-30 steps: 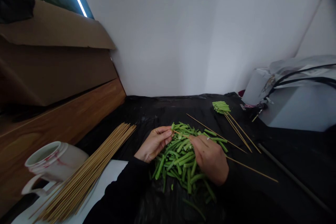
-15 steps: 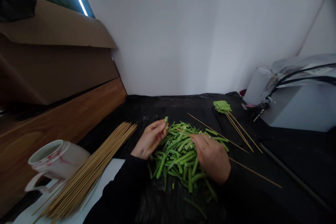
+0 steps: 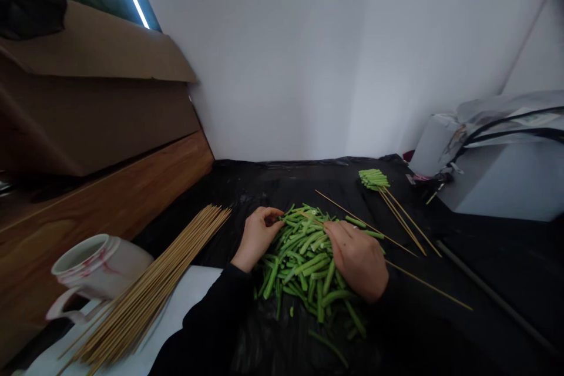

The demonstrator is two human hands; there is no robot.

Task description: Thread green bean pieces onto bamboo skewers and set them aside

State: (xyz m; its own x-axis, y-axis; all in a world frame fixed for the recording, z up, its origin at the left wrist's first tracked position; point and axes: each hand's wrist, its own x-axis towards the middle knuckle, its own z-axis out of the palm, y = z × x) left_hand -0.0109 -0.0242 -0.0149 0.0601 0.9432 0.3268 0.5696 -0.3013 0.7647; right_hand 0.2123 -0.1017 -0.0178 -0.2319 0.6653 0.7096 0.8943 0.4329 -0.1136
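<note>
A pile of cut green bean pieces [image 3: 308, 264] lies on black plastic sheeting [image 3: 264, 182]. My left hand [image 3: 257, 236] rests at the pile's left edge, with its fingers curled and pinched against the beans. What it pinches is hidden. My right hand [image 3: 359, 259] lies on the right side of the pile, closed on a thin bamboo skewer [image 3: 429, 286]. The skewer runs out behind the hand to the right, and its tip points left over the beans.
A thick bundle of bare skewers [image 3: 158, 285] lies at the left beside a white mug [image 3: 94, 267] and white paper [image 3: 185, 299]. Skewers loaded with beans [image 3: 373, 179] and a loose skewer [image 3: 365, 224] lie behind. A white box with black cables [image 3: 497, 158] stands at the right, a cardboard box [image 3: 88, 106] at the left.
My left hand, which held a bean piece up half a second ago, has dropped back to the pile's edge. The right hand has stayed on the pile with the skewer.
</note>
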